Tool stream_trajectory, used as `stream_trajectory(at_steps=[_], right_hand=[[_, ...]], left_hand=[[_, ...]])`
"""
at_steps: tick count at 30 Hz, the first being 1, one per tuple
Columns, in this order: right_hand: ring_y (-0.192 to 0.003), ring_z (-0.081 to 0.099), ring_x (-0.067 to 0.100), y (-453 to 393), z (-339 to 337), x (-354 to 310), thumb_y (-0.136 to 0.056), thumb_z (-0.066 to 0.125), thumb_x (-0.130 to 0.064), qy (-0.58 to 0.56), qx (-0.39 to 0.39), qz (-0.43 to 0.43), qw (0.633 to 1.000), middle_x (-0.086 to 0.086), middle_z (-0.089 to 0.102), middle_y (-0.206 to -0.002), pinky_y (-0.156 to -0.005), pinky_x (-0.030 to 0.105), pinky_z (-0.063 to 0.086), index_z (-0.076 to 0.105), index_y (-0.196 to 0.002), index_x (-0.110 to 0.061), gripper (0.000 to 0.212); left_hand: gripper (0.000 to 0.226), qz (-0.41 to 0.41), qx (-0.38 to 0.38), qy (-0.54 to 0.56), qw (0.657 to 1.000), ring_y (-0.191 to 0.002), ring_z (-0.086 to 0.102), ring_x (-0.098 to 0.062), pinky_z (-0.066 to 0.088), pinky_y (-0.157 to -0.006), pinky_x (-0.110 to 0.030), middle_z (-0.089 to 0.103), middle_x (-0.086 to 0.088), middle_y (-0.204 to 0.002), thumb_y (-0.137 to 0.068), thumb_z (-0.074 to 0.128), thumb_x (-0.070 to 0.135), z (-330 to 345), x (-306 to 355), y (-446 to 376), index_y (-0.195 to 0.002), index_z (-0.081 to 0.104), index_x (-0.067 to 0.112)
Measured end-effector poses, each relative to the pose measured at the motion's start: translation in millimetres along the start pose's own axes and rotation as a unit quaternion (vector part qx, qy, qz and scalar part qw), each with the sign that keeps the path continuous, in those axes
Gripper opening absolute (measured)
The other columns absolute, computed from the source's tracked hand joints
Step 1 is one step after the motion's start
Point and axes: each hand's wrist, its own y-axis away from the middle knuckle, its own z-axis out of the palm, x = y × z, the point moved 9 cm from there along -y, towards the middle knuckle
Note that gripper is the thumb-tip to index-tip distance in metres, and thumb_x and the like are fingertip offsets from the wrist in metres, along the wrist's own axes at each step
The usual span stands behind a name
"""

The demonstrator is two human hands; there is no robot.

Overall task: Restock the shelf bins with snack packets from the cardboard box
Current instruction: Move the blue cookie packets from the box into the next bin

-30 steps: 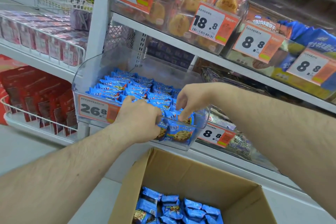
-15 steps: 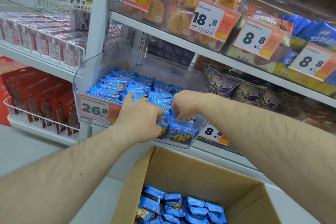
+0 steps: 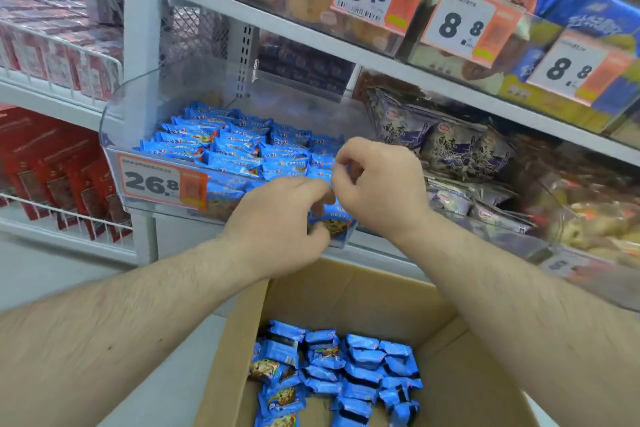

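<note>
From the head camera, the clear plastic bin (image 3: 114, 135) already holds neat rows of glossy blue packets (image 3: 228, 146), while a loose heap of packets (image 3: 346, 367) lies in the brown cardboard box (image 3: 450, 374) below, so restocking looks well along but unfinished. Left hand (image 3: 277, 222) and right hand (image 3: 381, 184) hover at the bin's front right corner, fingers curled; whether either pinches a crinkly wrapper I cannot tell.

**Both hands at the front of the blue-packet bin**

My left hand (image 3: 280, 222) and right hand (image 3: 377, 191) meet at the clear shelf bin (image 3: 114, 125), fingers curled by its blue snack packets (image 3: 235, 146). Whether either grip holds one, I cannot tell. Below sits the cardboard box (image 3: 460, 374), holding more packets.
</note>
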Motion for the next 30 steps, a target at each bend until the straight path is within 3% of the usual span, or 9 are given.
stream_trajectory(at_steps=[2, 6, 9, 13, 16, 18, 22, 27, 30], right_hand=[[-0.049, 0.054, 0.022, 43, -15, -1, -0.075, 0.054, -0.023, -0.083, 0.089, -0.010, 0.993, -0.002, 0.055, -0.052, -0.049, 0.029, 0.046, 0.063, -0.068, -0.013, 0.016], [-0.047, 0.047, 0.011, 132, 24, 32, -0.074, 0.055, -0.024, -0.144, 0.071, 0.109, 0.981, -0.008, 0.046, -0.049, -0.049, 0.027, 0.042, 0.063, -0.066, -0.012, 0.016], [-0.053, 0.046, 0.013, 205, 88, 72, -0.077, 0.060, -0.022, -0.153, -0.073, 0.266, 0.949, -0.011, 0.042, -0.047, -0.058, 0.030, 0.043, 0.060, -0.068, -0.018, 0.010], [-0.060, 0.053, 0.014, 302, 159, 116, -0.083, 0.060, -0.016, -0.123, -0.248, 0.425, 0.862, -0.006, 0.054, -0.055, -0.060, 0.030, 0.042, 0.060, -0.072, -0.018, 0.011], [-0.082, 0.059, 0.029, 360, 189, 147, -0.086, 0.055, -0.014, -0.077, -0.296, 0.508, 0.805, 0.008, 0.064, -0.091, -0.068, 0.035, 0.047, 0.066, -0.098, -0.013, 0.017], [-0.098, 0.057, 0.035, 386, 203, 164, -0.087, 0.056, -0.015, -0.027, -0.336, 0.506, 0.794, 0.013, 0.051, -0.124, -0.075, 0.039, 0.047, 0.056, -0.123, -0.013, 0.036], [-0.118, 0.050, 0.035, 413, 230, 180, -0.089, 0.058, -0.021, 0.050, -0.430, 0.427, 0.794, 0.012, 0.035, -0.143, -0.089, 0.043, 0.046, 0.035, -0.141, -0.012, 0.057], [-0.100, 0.056, 0.033, 415, 239, 179, -0.089, 0.056, -0.014, 0.124, -0.467, 0.356, 0.800, 0.012, 0.043, -0.128, -0.073, 0.038, 0.040, 0.043, -0.126, -0.014, 0.039], [-0.073, 0.058, 0.032, 400, 222, 171, -0.075, 0.070, -0.010, 0.144, -0.417, 0.287, 0.850, 0.009, 0.056, -0.101, -0.064, 0.036, 0.038, 0.058, -0.101, -0.012, 0.028]], left_hand=[[0.013, -0.007, -0.076, 0.016, 0.997, -0.086, 0.062, -0.024, 0.047, -0.069, -0.034, 0.065, 0.007, -0.083, -0.068, 0.046, 0.033, 29, 11, 12, -0.081, 0.051, 0.031], [0.020, -0.019, -0.301, -0.042, 0.952, -0.094, 0.062, -0.024, 0.051, -0.077, -0.034, 0.067, 0.005, -0.096, -0.075, 0.050, 0.034, 96, 9, 45, -0.095, 0.054, 0.032], [0.028, -0.067, -0.437, -0.044, 0.896, -0.097, 0.059, -0.014, 0.051, -0.083, -0.030, 0.064, 0.014, -0.097, -0.082, 0.054, 0.026, 130, -7, 73, -0.109, 0.059, 0.033], [0.029, -0.100, -0.493, -0.038, 0.864, -0.093, 0.055, -0.012, 0.049, -0.082, -0.027, 0.061, 0.012, -0.097, -0.086, 0.052, 0.020, 154, -20, 90, -0.112, 0.062, 0.026], [0.027, -0.125, -0.495, -0.022, 0.860, -0.088, 0.055, -0.010, 0.049, -0.079, -0.025, 0.055, 0.017, -0.084, -0.086, 0.052, 0.018, 165, -26, 92, -0.110, 0.063, 0.027], [0.026, -0.135, -0.495, -0.011, 0.858, -0.081, 0.053, -0.006, 0.046, -0.073, -0.022, 0.057, 0.017, -0.081, -0.086, 0.052, 0.017, 172, -29, 92, -0.107, 0.063, 0.027], [0.025, -0.161, -0.504, 0.015, 0.849, -0.073, 0.053, 0.004, 0.039, -0.060, -0.011, 0.067, 0.013, -0.089, -0.086, 0.053, 0.018, 185, -36, 90, -0.105, 0.063, 0.030], [0.025, -0.202, -0.497, 0.028, 0.844, -0.082, 0.063, -0.007, 0.049, -0.067, -0.020, 0.068, 0.012, -0.092, -0.085, 0.052, 0.017, 189, -47, 89, -0.103, 0.065, 0.029], [0.023, -0.237, -0.487, 0.060, 0.839, -0.085, 0.068, -0.017, 0.056, -0.072, -0.029, 0.070, 0.007, -0.091, -0.085, 0.052, 0.016, 188, -48, 90, -0.100, 0.065, 0.029]])
